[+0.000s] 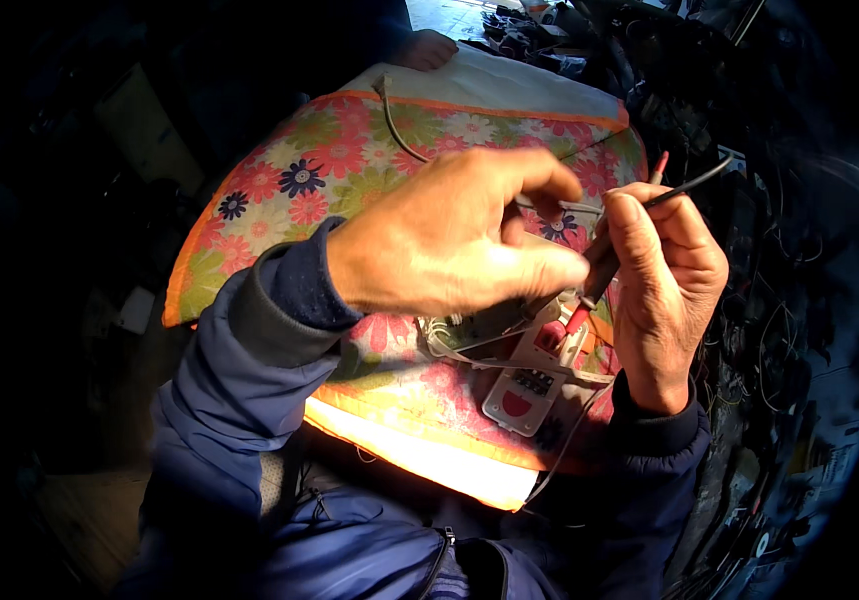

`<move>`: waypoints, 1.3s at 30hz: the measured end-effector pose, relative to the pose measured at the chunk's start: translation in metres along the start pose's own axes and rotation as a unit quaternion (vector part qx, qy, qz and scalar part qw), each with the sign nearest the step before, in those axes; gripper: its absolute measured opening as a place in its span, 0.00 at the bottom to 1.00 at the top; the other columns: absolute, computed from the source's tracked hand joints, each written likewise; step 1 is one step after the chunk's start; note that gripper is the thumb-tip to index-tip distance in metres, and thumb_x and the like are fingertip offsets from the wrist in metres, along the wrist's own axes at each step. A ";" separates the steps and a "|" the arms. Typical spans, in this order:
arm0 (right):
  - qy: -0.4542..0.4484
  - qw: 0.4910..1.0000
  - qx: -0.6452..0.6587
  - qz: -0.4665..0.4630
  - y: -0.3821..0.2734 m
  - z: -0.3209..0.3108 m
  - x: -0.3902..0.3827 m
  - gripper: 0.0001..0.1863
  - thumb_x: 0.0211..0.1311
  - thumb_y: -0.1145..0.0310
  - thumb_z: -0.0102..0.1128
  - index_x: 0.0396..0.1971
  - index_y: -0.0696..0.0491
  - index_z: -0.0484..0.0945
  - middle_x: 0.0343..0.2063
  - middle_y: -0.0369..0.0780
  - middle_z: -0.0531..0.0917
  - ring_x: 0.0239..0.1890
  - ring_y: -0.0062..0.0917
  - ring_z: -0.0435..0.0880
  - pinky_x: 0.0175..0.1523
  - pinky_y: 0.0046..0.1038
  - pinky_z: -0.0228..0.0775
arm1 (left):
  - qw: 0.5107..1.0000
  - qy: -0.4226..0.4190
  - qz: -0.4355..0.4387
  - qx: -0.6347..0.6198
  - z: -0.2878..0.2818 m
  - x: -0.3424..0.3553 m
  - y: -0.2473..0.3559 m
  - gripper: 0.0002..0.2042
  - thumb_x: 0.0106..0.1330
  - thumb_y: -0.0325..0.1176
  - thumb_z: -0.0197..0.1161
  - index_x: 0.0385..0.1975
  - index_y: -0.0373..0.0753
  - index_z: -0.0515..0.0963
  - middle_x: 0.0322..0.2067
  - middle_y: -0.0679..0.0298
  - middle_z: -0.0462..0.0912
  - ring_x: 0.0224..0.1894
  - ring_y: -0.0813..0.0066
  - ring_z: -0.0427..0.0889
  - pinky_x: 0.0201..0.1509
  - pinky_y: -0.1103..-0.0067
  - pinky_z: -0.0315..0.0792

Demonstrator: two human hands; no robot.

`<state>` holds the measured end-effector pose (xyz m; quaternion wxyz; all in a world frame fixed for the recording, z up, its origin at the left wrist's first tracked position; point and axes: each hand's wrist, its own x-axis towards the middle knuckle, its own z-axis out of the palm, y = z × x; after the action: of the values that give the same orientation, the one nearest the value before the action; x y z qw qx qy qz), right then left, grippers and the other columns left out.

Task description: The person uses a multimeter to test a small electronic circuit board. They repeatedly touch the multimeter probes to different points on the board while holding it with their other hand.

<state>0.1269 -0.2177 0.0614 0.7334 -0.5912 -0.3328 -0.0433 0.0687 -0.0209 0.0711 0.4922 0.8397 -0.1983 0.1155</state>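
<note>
My right hand [664,270] grips test probes with red parts [577,318] and a dark lead [689,180] at the right. My left hand [449,235] curves over the cloth beside them, thumb and index finger apart; some of its fingertips are hidden. Below both hands lies a pale plastic device [517,405] with a red shape on it, next to an exposed board with loose wires [441,335]. A grey cable [394,125] runs across the flowered cloth [269,230] toward them from the far side.
Another person's hand [427,50] rests at the far edge of the cloth, beside a dark sleeve. Dark clutter of wires and parts [769,330] fills the right side and far back. A pale panel [149,125] stands in shadow at left.
</note>
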 end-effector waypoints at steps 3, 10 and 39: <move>-0.002 1.000 0.013 0.010 0.005 -0.007 -0.001 0.07 0.71 0.77 0.70 0.44 0.62 0.84 0.31 0.32 0.85 0.31 0.09 0.79 0.38 0.14 0.70 | 0.981 -0.144 -0.122 -0.052 0.003 -0.006 0.000 0.15 0.69 0.31 0.71 0.53 0.33 0.82 0.34 0.64 0.86 0.36 0.80 0.83 0.42 0.78 0.78; -0.052 0.993 -0.096 0.047 -0.001 -0.026 -0.005 0.22 0.69 0.81 0.68 0.62 0.65 0.77 0.34 0.33 0.84 0.32 0.09 0.77 0.38 0.14 0.68 | 0.975 -0.071 -0.171 -0.124 -0.006 -0.016 -0.029 0.07 0.76 0.30 0.65 0.40 0.32 0.81 0.29 0.67 0.82 0.29 0.83 0.79 0.33 0.81 0.74; -0.090 0.919 -0.381 -0.039 0.073 -0.064 -0.018 0.08 0.62 0.80 0.69 0.40 0.60 0.81 0.30 0.49 0.85 0.32 0.43 0.87 0.37 0.35 0.77 | 0.982 0.016 -0.187 -0.020 0.035 -0.019 -0.051 0.08 0.67 0.30 0.75 0.38 0.31 0.85 0.27 0.67 0.85 0.29 0.87 0.78 0.33 0.82 0.72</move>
<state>0.1742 -0.2597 -0.0148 0.4171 -0.8142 -0.3782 -0.1418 0.0747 -0.0248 0.0067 0.5247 0.8501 -0.0317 0.0313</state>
